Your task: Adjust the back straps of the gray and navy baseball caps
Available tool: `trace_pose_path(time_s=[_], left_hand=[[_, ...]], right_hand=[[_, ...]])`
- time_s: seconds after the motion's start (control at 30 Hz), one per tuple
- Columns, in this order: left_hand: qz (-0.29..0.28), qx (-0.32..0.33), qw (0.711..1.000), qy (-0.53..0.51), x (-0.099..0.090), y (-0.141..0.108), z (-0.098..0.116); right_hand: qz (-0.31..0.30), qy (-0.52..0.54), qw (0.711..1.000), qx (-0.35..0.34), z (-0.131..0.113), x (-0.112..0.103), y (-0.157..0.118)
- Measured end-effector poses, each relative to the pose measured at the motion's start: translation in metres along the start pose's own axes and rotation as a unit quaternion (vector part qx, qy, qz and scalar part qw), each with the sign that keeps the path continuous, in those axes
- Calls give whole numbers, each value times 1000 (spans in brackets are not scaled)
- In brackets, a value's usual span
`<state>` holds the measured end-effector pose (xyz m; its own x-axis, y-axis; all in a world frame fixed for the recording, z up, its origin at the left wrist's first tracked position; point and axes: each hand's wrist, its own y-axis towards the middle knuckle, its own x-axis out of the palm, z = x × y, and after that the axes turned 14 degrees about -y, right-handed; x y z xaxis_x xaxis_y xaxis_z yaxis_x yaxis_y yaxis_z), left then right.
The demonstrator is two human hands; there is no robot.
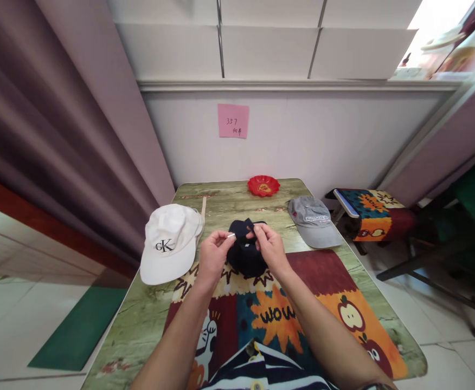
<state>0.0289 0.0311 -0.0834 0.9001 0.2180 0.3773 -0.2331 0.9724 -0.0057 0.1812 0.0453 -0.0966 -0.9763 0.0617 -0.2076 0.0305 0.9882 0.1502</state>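
Note:
A black cap (248,261) lies on the table in front of me, its rear opening and strap towards the top. My left hand (215,252) is beside the cap's left edge, closed in a pinch on a small whitish piece (231,235). Whether that piece is joined to the cap, I cannot tell. On the other side, my right hand (270,245) pinches the dark strap (250,227) of the cap between thumb and fingers. To the left rests a white cap (170,238) with black letters, and to the right a grey cap (314,219) with white lettering.
A red scalloped dish (264,186) stands at the table's (135,330) far edge. Beneath my forearms lies a patterned mat (322,271). A pink note (233,121) is stuck on the wall. A covered stool (373,214) stands to the right, and a curtain (58,97) hangs at left.

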Motion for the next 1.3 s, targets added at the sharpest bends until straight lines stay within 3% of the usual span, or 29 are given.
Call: trace_pose_path(time_s=[0.23,0.33,0.77,1.3], left_hand=[[-24,-166,980,-105,-8,6,21],[-11,-197,972,-128,-9,8,20],[-25,-196,972,-126,-6,5,15],[-45,-192,975,-104,-4,4,15]], right_hand=[[-6,-175,982,-71,-18,-13,-5],[1,-249,966,-76,-24,-9,-10],[38,-243,967,-62,-24,-7,-13],[0,-259,964,-69,-22,-12,-13]])
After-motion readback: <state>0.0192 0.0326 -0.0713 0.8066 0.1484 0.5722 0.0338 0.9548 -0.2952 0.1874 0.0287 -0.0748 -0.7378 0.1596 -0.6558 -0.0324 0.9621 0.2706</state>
